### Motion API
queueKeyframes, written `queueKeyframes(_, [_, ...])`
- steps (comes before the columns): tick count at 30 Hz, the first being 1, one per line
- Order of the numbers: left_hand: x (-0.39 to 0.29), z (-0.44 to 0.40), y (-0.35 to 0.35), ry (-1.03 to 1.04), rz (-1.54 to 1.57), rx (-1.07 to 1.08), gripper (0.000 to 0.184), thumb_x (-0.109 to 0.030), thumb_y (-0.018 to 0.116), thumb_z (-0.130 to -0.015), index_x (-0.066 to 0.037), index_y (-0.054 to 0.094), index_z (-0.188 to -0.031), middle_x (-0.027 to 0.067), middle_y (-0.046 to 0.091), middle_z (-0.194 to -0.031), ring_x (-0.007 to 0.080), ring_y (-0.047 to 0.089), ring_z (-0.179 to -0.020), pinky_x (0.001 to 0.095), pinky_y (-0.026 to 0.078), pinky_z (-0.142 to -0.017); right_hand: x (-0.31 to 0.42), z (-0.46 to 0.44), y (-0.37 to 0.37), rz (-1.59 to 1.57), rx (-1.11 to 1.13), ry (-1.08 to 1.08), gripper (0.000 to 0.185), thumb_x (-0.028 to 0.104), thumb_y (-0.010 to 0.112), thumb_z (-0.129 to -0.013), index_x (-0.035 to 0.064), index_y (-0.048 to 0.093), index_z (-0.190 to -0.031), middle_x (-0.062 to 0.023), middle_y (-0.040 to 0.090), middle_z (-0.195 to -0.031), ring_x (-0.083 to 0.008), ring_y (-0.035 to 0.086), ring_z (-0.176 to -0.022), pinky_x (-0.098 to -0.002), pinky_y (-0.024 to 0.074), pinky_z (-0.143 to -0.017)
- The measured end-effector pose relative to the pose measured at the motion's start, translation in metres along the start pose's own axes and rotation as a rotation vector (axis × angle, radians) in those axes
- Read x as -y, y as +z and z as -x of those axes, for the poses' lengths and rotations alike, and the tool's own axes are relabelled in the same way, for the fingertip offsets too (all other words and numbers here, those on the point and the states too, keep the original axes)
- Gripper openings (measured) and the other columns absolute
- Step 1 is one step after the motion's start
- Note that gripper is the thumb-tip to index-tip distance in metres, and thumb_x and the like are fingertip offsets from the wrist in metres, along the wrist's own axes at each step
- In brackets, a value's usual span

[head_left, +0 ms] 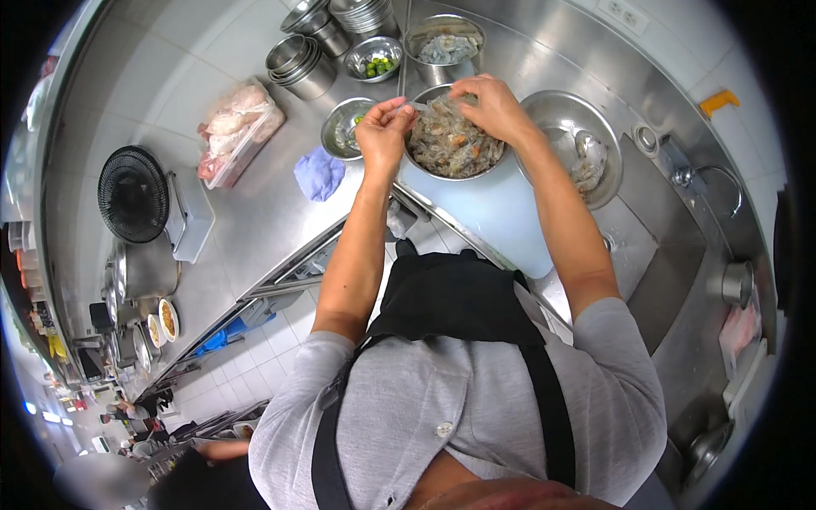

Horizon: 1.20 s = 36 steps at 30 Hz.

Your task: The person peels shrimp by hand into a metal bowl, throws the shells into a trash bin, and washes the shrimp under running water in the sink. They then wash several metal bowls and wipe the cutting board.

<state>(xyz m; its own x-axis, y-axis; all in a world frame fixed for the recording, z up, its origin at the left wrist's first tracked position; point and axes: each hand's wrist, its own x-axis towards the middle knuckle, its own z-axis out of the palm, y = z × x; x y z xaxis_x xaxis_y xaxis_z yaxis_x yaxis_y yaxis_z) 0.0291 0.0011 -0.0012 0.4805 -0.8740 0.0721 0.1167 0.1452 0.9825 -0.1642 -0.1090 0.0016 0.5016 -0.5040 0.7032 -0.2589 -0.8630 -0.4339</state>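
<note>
A steel bowl heaped with greyish shrimp [446,144] stands at the upper end of a pale cutting board [489,221]. At the bowl's left rim my left hand [384,132] has its thumb and fingers pinched together, with a small translucent piece, perhaps shrimp or shell, at the fingertips. My right hand [491,106] is over the bowl's upper right, fingers bent down toward the shrimp; its fingertips are blurred. Beside my left hand is a small steel bowl [340,129] with clear and green bits. A wide steel bowl [571,144] to the right holds some shrimp.
Behind stands a steel pot [445,51] of peeled shrimp, near a bowl of green citrus [373,59] and stacked steel containers [302,68]. Leftward are a purple cloth [320,173], a tub of raw meat [240,132] and a black fan [133,194]. Another person [204,480] is at lower left.
</note>
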Motion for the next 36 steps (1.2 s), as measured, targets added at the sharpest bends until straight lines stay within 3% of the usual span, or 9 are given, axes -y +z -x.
queueKeyframes(6, [-0.002, 0.001, 0.025, 0.021, -0.085, 0.108, 0.025, -0.004, 0.072, -0.088, 0.004, 0.065, -0.111, 0.0084, 0.071, -0.088, 0.0105, 0.065, -0.074, 0.0215, 0.050, -0.063, 0.029, -0.003, 0.009, -0.365, 0.173, 0.534, 0.022, 0.014, 0.075, -0.081, -0.0005, 0.071, -0.098, -0.0102, 0.071, -0.079, -0.0167, 0.066, -0.072, -0.0339, 0.0525, -0.069])
queueKeyframes(11, [-0.009, -0.041, 0.034, 0.045, -0.106, 0.048, 0.018, -0.001, 0.067, -0.089, 0.002, 0.067, -0.108, 0.0062, 0.068, -0.085, 0.0099, 0.060, -0.070, 0.0231, 0.047, -0.062, 0.026, 0.013, -0.024, -0.210, -0.084, 0.564, 0.014, 0.016, 0.069, -0.086, 0.0049, 0.073, -0.094, -0.0113, 0.073, -0.080, -0.0191, 0.068, -0.070, -0.0318, 0.0529, -0.066])
queueKeyframes(13, [-0.026, -0.075, 0.046, -0.025, 0.131, 0.168, 0.045, 0.003, 0.058, -0.092, 0.003, 0.047, -0.136, 0.0150, 0.066, -0.109, 0.0242, 0.068, -0.095, 0.0311, 0.054, -0.085, 0.007, 0.024, -0.048, -0.158, -0.115, 0.608, 0.015, 0.016, 0.069, -0.086, 0.0057, 0.074, -0.096, -0.0115, 0.073, -0.082, -0.0195, 0.069, -0.072, -0.0318, 0.0533, -0.068])
queueKeyframes(15, [-0.053, -0.093, 0.057, -0.037, 0.153, 0.265, 0.060, 0.004, 0.048, -0.095, 0.002, 0.023, -0.149, 0.0275, 0.046, -0.138, 0.0383, 0.064, -0.111, 0.0406, 0.048, -0.102, -0.007, 0.034, -0.077, -0.072, -0.083, 0.642, 0.016, 0.015, 0.069, -0.086, 0.0059, 0.074, -0.098, -0.0114, 0.074, -0.084, -0.0197, 0.070, -0.073, -0.0322, 0.0536, -0.070])
queueKeyframes(18, [-0.068, -0.126, 0.057, 0.050, 0.233, 0.361, 0.052, -0.002, 0.055, -0.096, 0.008, 0.034, -0.142, 0.0229, 0.051, -0.136, 0.0350, 0.064, -0.110, 0.0407, 0.050, -0.100, -0.047, 0.070, -0.129, 0.064, 0.021, 0.668, 0.015, 0.013, 0.068, -0.083, 0.0041, 0.074, -0.094, -0.0123, 0.073, -0.083, -0.0215, 0.069, -0.072, -0.0331, 0.0535, -0.070])
queueKeyframes(20, [-0.083, -0.108, 0.072, 0.054, 0.290, 0.351, 0.069, -0.009, 0.056, -0.096, -0.001, 0.017, -0.153, 0.0250, 0.039, -0.145, 0.0364, 0.055, -0.122, 0.0394, 0.048, -0.103, -0.064, 0.094, -0.154, 0.257, 0.236, 0.714, 0.012, 0.011, 0.068, -0.081, 0.0037, 0.074, -0.089, -0.0137, 0.072, -0.080, -0.0235, 0.069, -0.070, -0.0342, 0.0531, -0.069])
queueKeyframes(25, [-0.088, -0.072, 0.091, 0.063, 0.203, 0.397, 0.045, -0.006, 0.057, -0.096, 0.003, 0.045, -0.139, 0.0213, 0.045, -0.140, 0.0277, 0.060, -0.115, 0.0352, 0.053, -0.094, -0.073, 0.132, -0.173, 0.265, 0.549, 0.751, 0.008, 0.007, 0.068, -0.075, 0.0036, 0.073, -0.081, -0.0171, 0.070, -0.077, -0.0299, 0.067, -0.068, -0.0382, 0.0525, -0.068])
queueKeyframes(33, [-0.063, -0.040, 0.089, -0.035, 0.045, 0.399, 0.037, -0.011, 0.063, -0.094, -0.001, 0.058, -0.129, 0.0079, 0.065, -0.112, 0.0147, 0.064, -0.095, 0.0265, 0.055, -0.080, -0.044, 0.144, -0.160, 0.513, 0.958, 0.726, 0.015, 0.014, 0.080, -0.065, 0.0051, 0.073, -0.074, -0.0170, 0.067, -0.069, -0.0321, 0.064, -0.064, -0.0388, 0.0502, -0.060])
queueKeyframes(36, [-0.054, -0.036, 0.084, -0.008, 0.054, 0.467, 0.039, -0.006, 0.059, -0.096, 0.006, 0.050, -0.132, 0.0187, 0.057, -0.131, 0.0293, 0.064, -0.112, 0.0379, 0.054, -0.095, -0.040, 0.138, -0.159, 0.341, 1.082, 0.774, 0.019, 0.017, 0.081, -0.063, 0.0038, 0.073, -0.074, -0.0189, 0.066, -0.069, -0.0311, 0.065, -0.064, -0.0403, 0.0493, -0.060])
